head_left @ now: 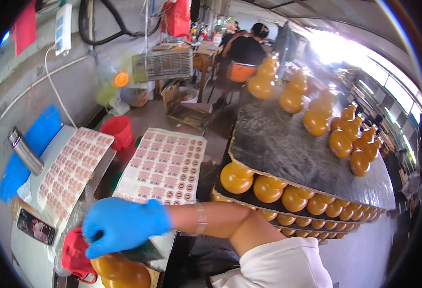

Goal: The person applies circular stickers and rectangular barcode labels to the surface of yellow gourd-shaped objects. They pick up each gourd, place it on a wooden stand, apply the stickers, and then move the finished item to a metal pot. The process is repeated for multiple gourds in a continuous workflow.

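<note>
My right hand (124,228), in a blue glove, reaches across from the right above a red cloth (76,254). Its fingers curl toward the thumb. What they hold, if anything, is hidden, and I cannot tell whether they grip the cloth. Just below the hand, a glossy amber gourd (120,272) lies at the lower edge, partly cut off, beside a wooden edge (155,278). My left hand is out of view. Beyond my forearm lies a sheet of printed stickers (160,163), with round ones along its right side. A second sticker sheet (74,170) rests farther left.
A phone (36,226), a steel thermos (26,151) and a blue plastic piece (33,149) are at left. A red bucket (118,132) stands behind the sheets. Stacked dark boards (297,139) at right carry several gourds (315,122). A person (249,48) sits far back.
</note>
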Available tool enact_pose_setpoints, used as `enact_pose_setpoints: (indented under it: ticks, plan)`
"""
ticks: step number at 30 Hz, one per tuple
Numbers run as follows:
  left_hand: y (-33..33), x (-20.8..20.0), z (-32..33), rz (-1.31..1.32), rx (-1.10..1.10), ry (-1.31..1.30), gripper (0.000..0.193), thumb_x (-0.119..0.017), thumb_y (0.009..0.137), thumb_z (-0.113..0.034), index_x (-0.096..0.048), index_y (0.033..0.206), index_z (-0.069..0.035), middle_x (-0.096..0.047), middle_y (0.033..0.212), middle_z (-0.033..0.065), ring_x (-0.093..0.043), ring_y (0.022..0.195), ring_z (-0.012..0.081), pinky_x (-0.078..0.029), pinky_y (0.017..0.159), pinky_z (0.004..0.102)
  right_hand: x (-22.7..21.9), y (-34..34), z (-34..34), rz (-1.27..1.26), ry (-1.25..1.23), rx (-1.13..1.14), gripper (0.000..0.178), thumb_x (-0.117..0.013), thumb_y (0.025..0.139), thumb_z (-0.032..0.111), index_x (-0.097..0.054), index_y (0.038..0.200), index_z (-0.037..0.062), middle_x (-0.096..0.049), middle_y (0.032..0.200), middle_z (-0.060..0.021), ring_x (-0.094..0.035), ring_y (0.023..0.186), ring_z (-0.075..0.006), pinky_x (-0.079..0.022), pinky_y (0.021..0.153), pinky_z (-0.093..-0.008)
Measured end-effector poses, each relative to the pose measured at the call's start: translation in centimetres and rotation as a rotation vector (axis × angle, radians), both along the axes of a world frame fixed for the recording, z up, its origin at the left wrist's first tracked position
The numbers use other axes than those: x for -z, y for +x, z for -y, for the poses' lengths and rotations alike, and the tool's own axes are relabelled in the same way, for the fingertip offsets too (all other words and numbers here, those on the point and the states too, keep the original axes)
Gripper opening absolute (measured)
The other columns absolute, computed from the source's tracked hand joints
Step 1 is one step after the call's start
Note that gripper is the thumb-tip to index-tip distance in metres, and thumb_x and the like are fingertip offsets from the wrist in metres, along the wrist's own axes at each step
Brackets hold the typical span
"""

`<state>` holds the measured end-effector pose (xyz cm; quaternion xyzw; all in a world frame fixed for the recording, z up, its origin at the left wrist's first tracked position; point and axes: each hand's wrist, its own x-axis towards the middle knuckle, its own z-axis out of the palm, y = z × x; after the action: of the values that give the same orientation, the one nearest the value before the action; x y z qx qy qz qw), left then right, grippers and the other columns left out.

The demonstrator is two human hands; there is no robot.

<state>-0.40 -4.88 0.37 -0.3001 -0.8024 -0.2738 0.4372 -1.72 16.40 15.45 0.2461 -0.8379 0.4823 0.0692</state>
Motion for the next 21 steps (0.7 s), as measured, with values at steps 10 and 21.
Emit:
enact_pose_setpoints:
  ticks: [10,21]
  plan:
    - [1.3,-1.0,-1.2,0.156,-0.072,0.089,0.087,-0.070,0.078,-0.031,-0.016,0.141,-0.003,-0.033,0.138,0.0183,-0.045,0.116,0.0379,-0.044,0.092,0.0463,-15.9,19.5,-16.6,-0.263,0.513,1.285,0.034,-0.068,0.076,0.035,-0.068,0.084,0.0019,-0.066,0.072,-0.0121,-0.063,0.062,-0.0189,-0.050,0.064,-0.0299]
    - [-0.2,-1.6,-0.8,0.167,-0.031,0.219,0.074,-0.068,0.077,-0.032,-0.033,0.134,-0.001,-0.040,0.128,0.0258,-0.046,0.109,0.0411,-0.032,0.098,0.0525,-13.0,18.3,-35.9,0.014,0.748,1.563,0.044,-0.059,0.077,0.045,-0.067,0.078,0.0017,-0.064,0.073,-0.0179,-0.062,0.069,-0.0316,-0.049,0.068,-0.0376]
